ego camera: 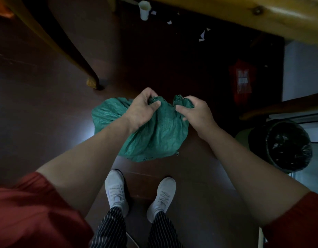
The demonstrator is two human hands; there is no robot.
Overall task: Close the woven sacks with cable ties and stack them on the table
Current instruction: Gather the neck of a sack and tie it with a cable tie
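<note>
From the head camera, looking down: the person stands on a dark brown wooden floor and bends over a green woven sack. The sack sits on the floor just in front of the two white shoes, near the middle of the scene. Its body is wrinkled and spreads to the left and toward the person, and its mouth is gathered at the far side.

The left hand grips the left part of the gathered mouth. Its fingers are curled around the fabric, with the thumb pressing on top. The right hand grips the right part of the mouth, and its fingers are also curled and pinch a bunch of the green fabric. The two hands are near each other, with a small fold of the sack between them. Both forearms are bare and come out of red sleeves. I cannot make out a cable tie in this dim light.

At the far right is the edge of a wooden bench, and at the far left a wooden leg stands on the floor. Under the bench lie a white paper cup and some white paper scraps. Further right there is a red bag, and near it a bin with a black liner.
</note>
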